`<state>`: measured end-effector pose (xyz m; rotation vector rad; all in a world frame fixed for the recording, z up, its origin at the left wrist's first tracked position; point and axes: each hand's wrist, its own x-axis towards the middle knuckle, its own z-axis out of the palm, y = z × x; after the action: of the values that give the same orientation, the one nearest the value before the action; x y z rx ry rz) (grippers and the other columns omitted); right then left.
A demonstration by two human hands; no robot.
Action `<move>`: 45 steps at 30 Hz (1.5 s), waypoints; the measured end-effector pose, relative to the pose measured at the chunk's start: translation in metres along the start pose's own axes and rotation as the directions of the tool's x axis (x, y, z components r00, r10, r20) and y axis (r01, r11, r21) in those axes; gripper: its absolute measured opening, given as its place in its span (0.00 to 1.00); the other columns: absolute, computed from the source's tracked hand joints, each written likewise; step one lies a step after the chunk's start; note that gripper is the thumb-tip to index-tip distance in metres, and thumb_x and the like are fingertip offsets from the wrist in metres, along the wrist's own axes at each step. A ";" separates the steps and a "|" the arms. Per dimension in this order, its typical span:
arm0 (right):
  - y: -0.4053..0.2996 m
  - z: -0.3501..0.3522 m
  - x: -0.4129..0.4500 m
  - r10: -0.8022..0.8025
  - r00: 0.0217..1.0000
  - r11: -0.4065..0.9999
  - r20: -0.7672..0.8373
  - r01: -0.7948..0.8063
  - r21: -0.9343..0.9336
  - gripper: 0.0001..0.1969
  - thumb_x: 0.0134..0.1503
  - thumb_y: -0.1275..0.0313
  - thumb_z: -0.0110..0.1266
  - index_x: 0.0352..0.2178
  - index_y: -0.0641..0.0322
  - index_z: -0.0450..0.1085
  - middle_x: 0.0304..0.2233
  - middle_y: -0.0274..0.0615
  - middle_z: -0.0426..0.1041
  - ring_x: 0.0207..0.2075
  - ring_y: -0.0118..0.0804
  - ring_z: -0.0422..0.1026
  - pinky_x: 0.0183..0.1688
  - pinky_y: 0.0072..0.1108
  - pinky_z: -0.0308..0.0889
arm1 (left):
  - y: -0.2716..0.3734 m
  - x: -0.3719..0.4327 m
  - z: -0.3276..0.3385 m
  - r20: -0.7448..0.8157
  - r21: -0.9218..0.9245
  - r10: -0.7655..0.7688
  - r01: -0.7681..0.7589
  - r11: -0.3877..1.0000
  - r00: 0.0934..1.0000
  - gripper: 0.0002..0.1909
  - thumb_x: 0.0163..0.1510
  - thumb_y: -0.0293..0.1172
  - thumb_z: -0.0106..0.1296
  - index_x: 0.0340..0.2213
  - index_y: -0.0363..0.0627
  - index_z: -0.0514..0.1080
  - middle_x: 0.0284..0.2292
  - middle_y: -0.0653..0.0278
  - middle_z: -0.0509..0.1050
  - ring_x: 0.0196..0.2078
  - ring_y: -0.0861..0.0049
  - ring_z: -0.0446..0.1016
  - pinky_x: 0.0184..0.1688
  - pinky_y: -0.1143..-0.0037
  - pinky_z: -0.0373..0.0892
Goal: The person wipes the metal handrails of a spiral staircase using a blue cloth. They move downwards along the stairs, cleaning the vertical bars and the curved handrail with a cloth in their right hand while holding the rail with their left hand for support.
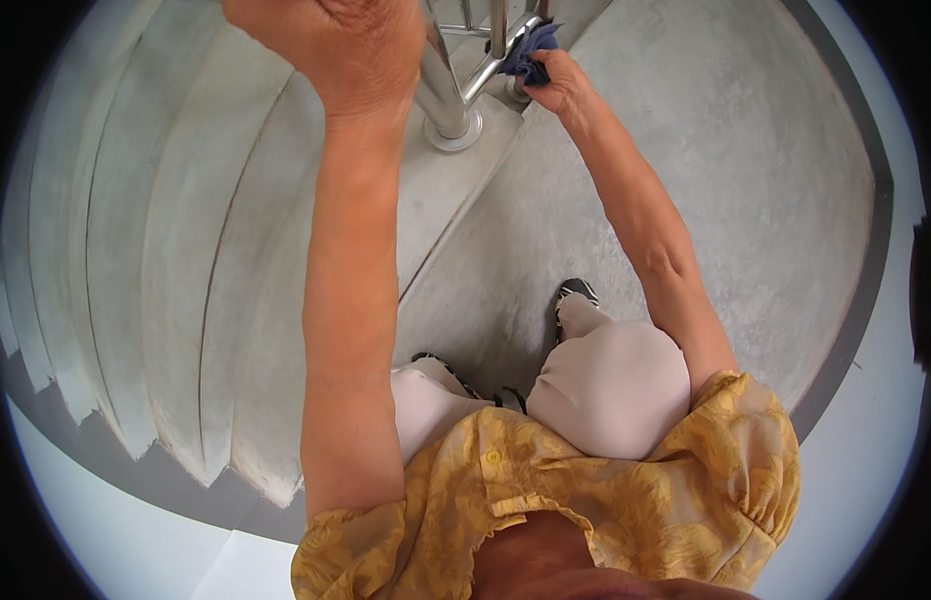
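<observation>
My right hand (560,81) grips a crumpled dark blue cloth (531,56). That cloth lies against the lower bar (482,76) of a shiny metal stair railing. Close to the camera, my left hand (345,45) is raised at the top edge; its fingers run out of the picture, so whatever it touches is hidden. Beside the left wrist stands the thick round railing post (444,97), with a round flange (452,139) at its foot on the concrete.
Curved grey concrete steps (187,225) fan out on the left. Under my feet, in patterned dark shoes (578,289), is a concrete landing (750,187). A dark grey skirting band (882,187) borders the pale wall (848,465). A step edge (458,217) crosses diagonally before me.
</observation>
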<state>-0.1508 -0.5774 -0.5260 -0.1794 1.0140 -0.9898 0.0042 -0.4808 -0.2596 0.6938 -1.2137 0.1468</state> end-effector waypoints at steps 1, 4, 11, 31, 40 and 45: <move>0.007 0.003 -0.009 0.016 1.000 1.000 0.013 -0.016 -0.002 0.10 0.60 0.79 0.46 0.44 0.65 0.67 0.38 0.44 0.73 0.38 0.39 0.73 0.34 0.31 0.71 | -0.001 0.001 -0.002 -0.011 -0.001 -0.008 0.008 1.000 1.000 0.21 0.68 0.47 0.43 0.29 0.42 0.70 0.25 0.70 0.69 0.25 0.86 0.66 0.28 0.82 0.67; 0.014 -0.012 -0.035 0.122 0.975 0.895 0.185 -0.027 -0.446 0.12 0.57 0.78 0.48 0.43 0.62 0.69 0.38 0.43 0.75 0.35 0.38 0.73 0.33 0.30 0.68 | -0.002 0.002 0.002 -0.069 -0.059 -0.028 0.024 0.998 0.997 0.21 0.68 0.47 0.44 0.28 0.43 0.69 0.24 0.73 0.65 0.26 0.88 0.64 0.28 0.82 0.67; -0.038 0.007 -0.013 0.009 0.993 1.000 0.116 -0.009 0.007 0.11 0.53 0.76 0.51 0.40 0.63 0.70 0.35 0.39 0.76 0.34 0.38 0.74 0.35 0.30 0.71 | 0.023 0.004 0.004 -0.001 -0.028 -0.074 0.074 0.997 0.997 0.21 0.68 0.47 0.44 0.27 0.43 0.68 0.22 0.75 0.62 0.25 0.88 0.63 0.28 0.83 0.66; -0.040 0.003 -0.050 0.083 0.952 0.788 0.295 0.118 -0.604 0.09 0.58 0.71 0.51 0.38 0.62 0.72 0.26 0.39 0.77 0.23 0.34 0.76 0.26 0.27 0.72 | 0.002 0.009 0.005 -0.031 -0.048 0.145 -0.146 0.988 0.989 0.20 0.68 0.42 0.46 0.25 0.42 0.66 0.23 0.77 0.58 0.25 0.90 0.53 0.28 0.82 0.51; -0.003 0.020 -0.070 -0.490 0.690 0.585 0.533 0.714 -0.386 0.11 0.59 0.74 0.54 0.42 0.69 0.73 0.33 0.35 0.77 0.33 0.28 0.75 0.38 0.20 0.69 | -0.001 0.004 0.002 0.007 -0.203 0.052 -0.049 0.978 0.999 0.21 0.66 0.47 0.49 0.26 0.45 0.61 0.22 0.77 0.56 0.24 0.88 0.53 0.26 0.80 0.52; -0.006 0.006 -0.088 -0.287 0.766 0.437 0.574 0.639 -0.633 0.14 0.55 0.77 0.51 0.44 0.68 0.70 0.34 0.41 0.77 0.34 0.29 0.75 0.33 0.24 0.70 | 0.015 0.006 -0.030 0.267 -0.234 -0.215 0.280 0.931 0.939 0.24 0.65 0.53 0.48 0.29 0.43 0.63 0.23 0.75 0.58 0.26 0.86 0.55 0.28 0.80 0.55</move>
<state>-0.1632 -0.5155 -0.4643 -1.4846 0.9885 -0.8547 0.0238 -0.4534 -0.2533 0.6318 -1.3300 -0.3183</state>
